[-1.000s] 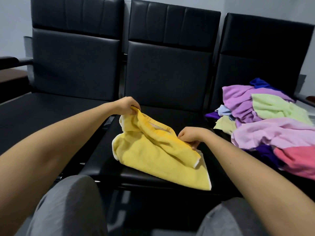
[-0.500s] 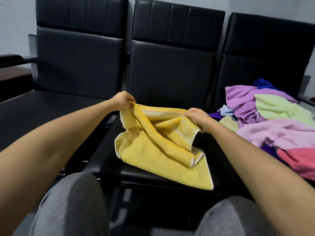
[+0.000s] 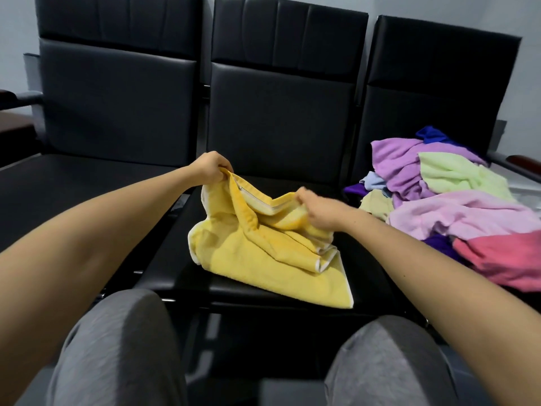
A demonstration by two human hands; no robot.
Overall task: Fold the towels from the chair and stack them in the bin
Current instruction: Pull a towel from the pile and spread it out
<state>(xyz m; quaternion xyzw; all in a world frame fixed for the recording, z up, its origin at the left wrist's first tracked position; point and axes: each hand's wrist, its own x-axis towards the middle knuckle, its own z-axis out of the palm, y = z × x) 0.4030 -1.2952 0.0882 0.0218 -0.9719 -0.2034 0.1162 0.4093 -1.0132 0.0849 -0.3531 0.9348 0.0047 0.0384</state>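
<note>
Left hand (image 3: 211, 169) and right hand (image 3: 317, 212) each pinch the yellow towel (image 3: 263, 253) top edge, its lower part resting on the middle chair seat (image 3: 181, 259).

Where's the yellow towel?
Head view: the yellow towel lies on the middle chair seat, held by left hand and right hand, left of the towel pile.

— Where are the 2 arms?
— Both reach forward, forearms bare. The left hand (image 3: 209, 169) is higher and farther out, its fingers curled and pinching an edge of the yellow towel (image 3: 263, 260).
— And the right hand (image 3: 317, 211)?
— Lower, knuckles up, pinching the same towel.
</note>
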